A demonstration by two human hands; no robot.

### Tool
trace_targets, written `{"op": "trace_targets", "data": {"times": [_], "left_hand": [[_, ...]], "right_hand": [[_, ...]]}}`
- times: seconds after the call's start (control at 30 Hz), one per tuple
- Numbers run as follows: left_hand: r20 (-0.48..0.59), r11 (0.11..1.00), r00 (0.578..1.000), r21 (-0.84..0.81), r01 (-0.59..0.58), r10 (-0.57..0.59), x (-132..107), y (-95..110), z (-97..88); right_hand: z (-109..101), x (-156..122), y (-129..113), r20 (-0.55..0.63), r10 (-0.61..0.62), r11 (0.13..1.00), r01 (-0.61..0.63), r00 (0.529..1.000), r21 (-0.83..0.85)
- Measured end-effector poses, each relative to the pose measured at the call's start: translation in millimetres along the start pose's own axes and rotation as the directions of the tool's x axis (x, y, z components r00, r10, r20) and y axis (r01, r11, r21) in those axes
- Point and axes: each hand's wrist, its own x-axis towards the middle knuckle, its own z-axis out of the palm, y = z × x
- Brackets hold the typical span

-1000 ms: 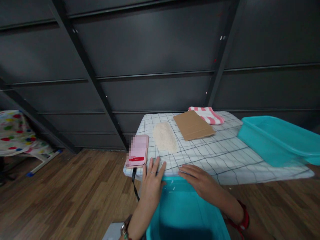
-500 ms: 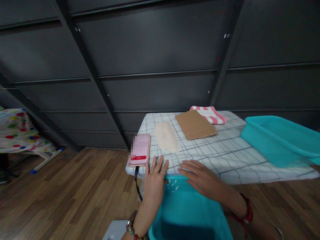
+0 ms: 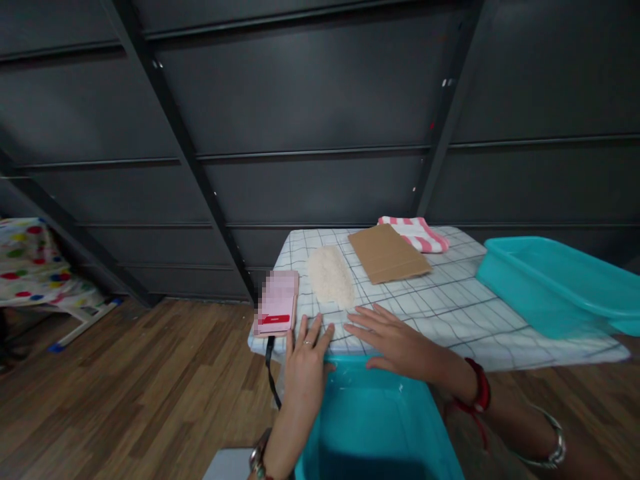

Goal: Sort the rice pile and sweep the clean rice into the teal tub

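Fingers apart, my left hand (image 3: 306,365) is at the table's front edge, beside the near corner of a teal plastic tub (image 3: 370,407). My right hand (image 3: 391,339) is open as well, its fingers stretched over the cloth's front edge above the tub's far rim. Neither hand holds anything. Just beyond my fingertips lies a flat pile of pale grains (image 3: 331,277) that looks like rice. A pink phone or power bank (image 3: 278,300), partly pixelated, rests left of the pile with a black cable (image 3: 271,373) hanging down.
A checked cloth (image 3: 430,313) covers the table. On it lie a piece of cardboard (image 3: 387,253), a pink-and-white striped towel (image 3: 420,235) and a second teal tub (image 3: 555,287) at right. A dark panelled wall (image 3: 310,100) stands behind; a dotted cloth (image 3: 30,263) hangs at far left.
My right hand has moved a little left and forward, toward the grains, and its fingers are spread wider. My left hand has barely moved. The view has shifted slightly.
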Motion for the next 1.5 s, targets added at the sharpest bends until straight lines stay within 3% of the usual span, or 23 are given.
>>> {"op": "trace_targets", "data": {"times": [0.13, 0.33, 0.53, 0.97, 1.2, 1.5], "left_hand": [[0.015, 0.999, 0.999, 0.018, -0.048, 0.048, -0.7, -8.1, -1.2], [-0.092, 0.982, 0.98, 0.077, -0.171, 0.177, -0.2, -19.1, 15.3], [-0.144, 0.975, 0.971, 0.139, -0.171, 0.19, 2.1, -18.3, 31.7], [-0.021, 0.968, 0.974, 0.113, -0.223, 0.227, 3.6, -23.5, 16.3], [-0.015, 0.962, 0.979, 0.191, -0.195, 0.201, -1.3, -18.7, 14.0], [-0.054, 0.975, 0.98, 0.124, -0.184, 0.192, 2.1, -19.0, 16.9]], "right_hand": [[21.7, -0.6, 3.0, 0.049, 0.005, 1.0, -0.003, 0.999, -0.029], [36.3, -8.6, 4.7, -0.1, -0.061, 0.992, 0.05, 0.993, -0.114], [34.9, -8.8, 0.8, -0.14, -0.091, 0.983, 0.066, 0.986, -0.174], [30.8, -3.3, -0.9, -0.121, -0.111, 0.98, 0.088, 0.987, -0.176], [23.5, -0.2, -7.0, -0.137, -0.098, 0.977, 0.069, 0.986, -0.202], [26.7, -2.7, -6.7, -0.167, -0.091, 0.981, 0.06, 0.982, -0.183]]}}
